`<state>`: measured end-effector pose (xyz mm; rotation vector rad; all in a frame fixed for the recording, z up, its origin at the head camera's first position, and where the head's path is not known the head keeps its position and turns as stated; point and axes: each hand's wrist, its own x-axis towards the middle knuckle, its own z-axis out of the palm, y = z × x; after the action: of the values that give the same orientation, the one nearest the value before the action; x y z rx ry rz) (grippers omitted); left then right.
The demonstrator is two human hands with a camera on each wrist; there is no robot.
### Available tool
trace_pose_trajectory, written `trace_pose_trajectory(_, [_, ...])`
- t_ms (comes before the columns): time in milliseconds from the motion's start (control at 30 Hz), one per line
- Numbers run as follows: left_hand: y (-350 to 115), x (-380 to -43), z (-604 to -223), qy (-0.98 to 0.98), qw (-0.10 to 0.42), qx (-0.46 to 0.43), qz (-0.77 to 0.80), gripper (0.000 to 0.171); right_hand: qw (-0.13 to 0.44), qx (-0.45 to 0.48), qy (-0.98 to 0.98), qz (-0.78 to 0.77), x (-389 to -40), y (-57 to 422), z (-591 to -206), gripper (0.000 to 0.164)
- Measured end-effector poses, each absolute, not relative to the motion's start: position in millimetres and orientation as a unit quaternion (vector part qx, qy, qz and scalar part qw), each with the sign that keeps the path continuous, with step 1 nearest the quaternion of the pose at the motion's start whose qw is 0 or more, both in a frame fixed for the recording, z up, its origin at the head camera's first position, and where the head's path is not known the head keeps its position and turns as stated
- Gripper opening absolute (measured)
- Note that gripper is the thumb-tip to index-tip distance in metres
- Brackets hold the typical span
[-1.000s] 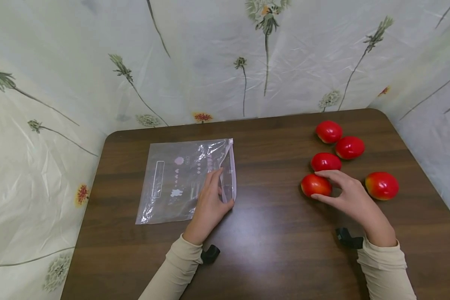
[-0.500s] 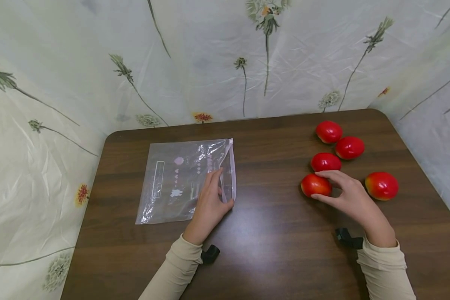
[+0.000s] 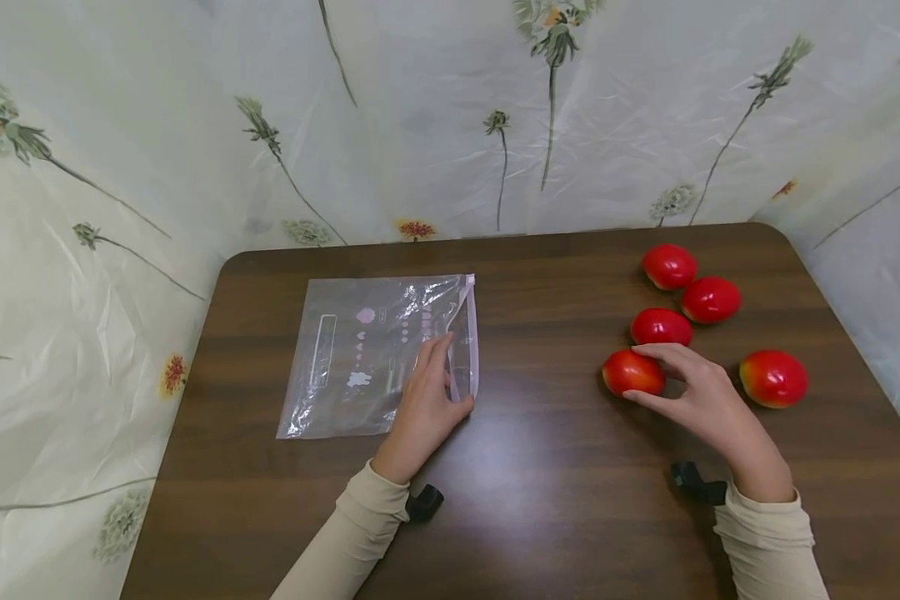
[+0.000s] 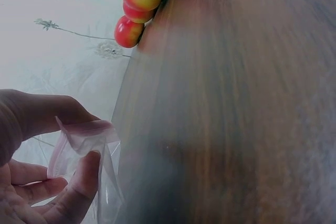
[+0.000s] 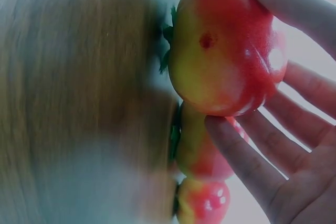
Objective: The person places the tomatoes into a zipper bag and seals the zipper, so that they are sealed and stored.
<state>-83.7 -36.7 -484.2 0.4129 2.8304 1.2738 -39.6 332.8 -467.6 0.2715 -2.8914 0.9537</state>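
A clear zip bag [image 3: 337, 367] with small pink and white prints lies flat at the left of the table, its pale pink zip edge facing right. At its mouth, my left hand [image 3: 423, 412] holds the edge between thumb and fingers. The left wrist view shows the mouth parted around the pink zip strip [image 4: 89, 128]. My right hand [image 3: 708, 404] pinches a shiny red tomato [image 3: 628, 372] by its sides, thumb on one side and fingertips on the other. Its yellowish underside and green leaves [image 5: 167, 40] show in the right wrist view, leaves toward the tabletop.
Behind the pinched tomato sit another tomato [image 3: 662, 325], a second tomato [image 3: 711, 300] and a third tomato [image 3: 669, 267]. Right of my right hand lies one more tomato [image 3: 774, 379]. A flowered curtain [image 3: 435, 108] hangs along the brown wooden table's [image 3: 540, 508] far edge.
The head view has shifted slightly. Both hands keep their places at the bag's mouth and on the tomato.
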Motion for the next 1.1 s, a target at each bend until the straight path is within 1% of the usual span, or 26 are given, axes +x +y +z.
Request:
trace_pose_trajectory(200, [-35.5,-84.5,-484.1,0.905,0.011,0.133,0.403,0.092,0.039,0.090,-0.946,0.310,-40.9,327.3,-464.7,0.060])
trace_pose_trajectory(367, [-34.9,-84.1,-484.2,0.907,0.008,0.134,0.400,0.092,0.049,0.108,-0.948,0.296,-46.8,319.0,-463.4,0.060])
trace_pose_trajectory(633, [-34.9,-83.9,-485.6,0.906,0.003,0.137,0.400,0.092,0.043,0.133,-0.945,0.295,-56.7,303.1,-461.5,0.061])
trace_pose_trajectory(933, [-36.1,-83.1,-485.4,0.905,-0.004,0.141,0.401,0.091,0.027,0.155,-0.938,0.309,-67.0,281.5,-458.9,0.059])
trace_pose_trajectory(1100, [-36.3,-83.2,-484.0,0.904,-0.004,0.139,0.404,0.091,0.006,0.162,-0.930,0.329,-72.5,271.9,-456.1,0.058])
